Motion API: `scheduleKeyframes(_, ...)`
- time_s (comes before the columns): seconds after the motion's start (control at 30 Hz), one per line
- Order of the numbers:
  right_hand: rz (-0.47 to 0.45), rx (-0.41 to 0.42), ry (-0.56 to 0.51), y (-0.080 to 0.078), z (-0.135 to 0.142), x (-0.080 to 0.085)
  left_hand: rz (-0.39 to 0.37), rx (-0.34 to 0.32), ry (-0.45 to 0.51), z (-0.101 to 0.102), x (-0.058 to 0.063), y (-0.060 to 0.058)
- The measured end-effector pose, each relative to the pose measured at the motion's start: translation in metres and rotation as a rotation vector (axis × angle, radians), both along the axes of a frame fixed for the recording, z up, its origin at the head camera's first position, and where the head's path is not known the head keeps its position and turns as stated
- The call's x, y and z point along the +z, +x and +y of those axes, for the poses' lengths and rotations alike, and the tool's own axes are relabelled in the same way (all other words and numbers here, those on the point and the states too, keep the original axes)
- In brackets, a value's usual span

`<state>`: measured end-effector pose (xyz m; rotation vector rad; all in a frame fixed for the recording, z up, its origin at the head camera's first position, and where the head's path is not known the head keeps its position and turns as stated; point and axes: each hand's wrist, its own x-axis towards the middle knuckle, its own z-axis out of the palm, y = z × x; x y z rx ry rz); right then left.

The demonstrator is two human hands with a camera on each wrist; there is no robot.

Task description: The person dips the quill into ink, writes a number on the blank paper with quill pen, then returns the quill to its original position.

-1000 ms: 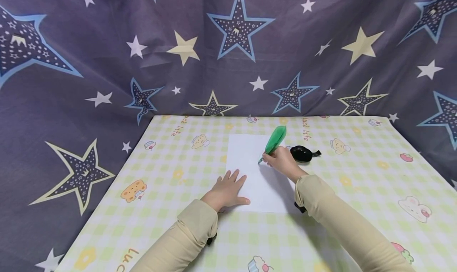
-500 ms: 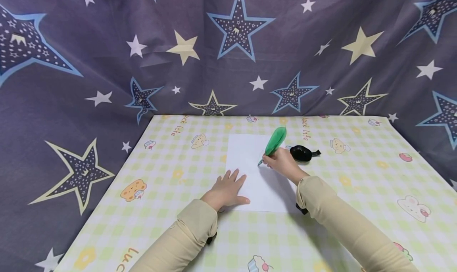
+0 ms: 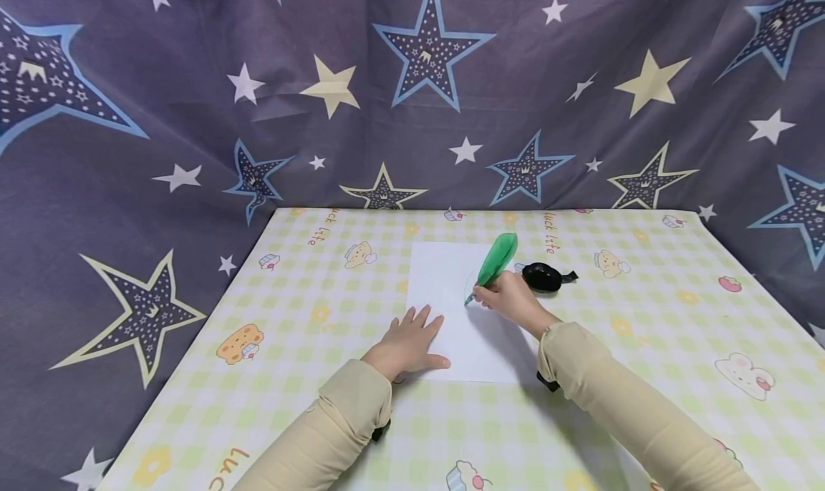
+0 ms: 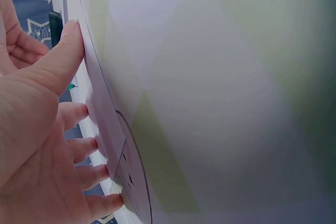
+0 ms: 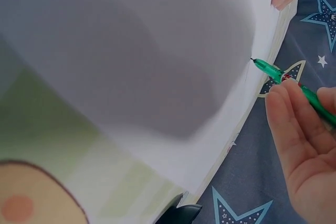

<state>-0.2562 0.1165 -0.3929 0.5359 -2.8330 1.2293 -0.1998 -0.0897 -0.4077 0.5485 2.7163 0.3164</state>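
My right hand (image 3: 512, 301) pinches a green leaf-shaped pen (image 3: 498, 257), its plume leaning up and to the right. In the right wrist view, the pen's dark tip (image 5: 253, 60) meets a white sheet of paper (image 3: 438, 276). A faint curved line shows on the paper just left of the pen in the head view. Spread out over the sheet's lower left edge is my left hand (image 3: 407, 344), fingers straight and thumb pointing right. The left wrist view shows its fingertips (image 4: 79, 114) resting on the paper.
A glossy black oval object (image 3: 542, 277) with a short tab lies just right of the paper, partly behind the right hand. The table wears a checked cloth (image 3: 361, 290) with cartoon prints. A dark star-patterned curtain (image 3: 290, 133) hangs behind the table's far edge.
The right hand and pen have drawn slightly toward me, the tip sliding down the paper. A faint curve now shows beside the pen. The left hand has stayed in place.
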Motion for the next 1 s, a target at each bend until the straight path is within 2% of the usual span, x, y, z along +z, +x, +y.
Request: scheduleKeyframes(1.0, -0.008, 0.065, 0.015, 0.016, 0.005, 0.002, 0.016, 0.005, -0.006, 0.001, 0.000, 0.001)
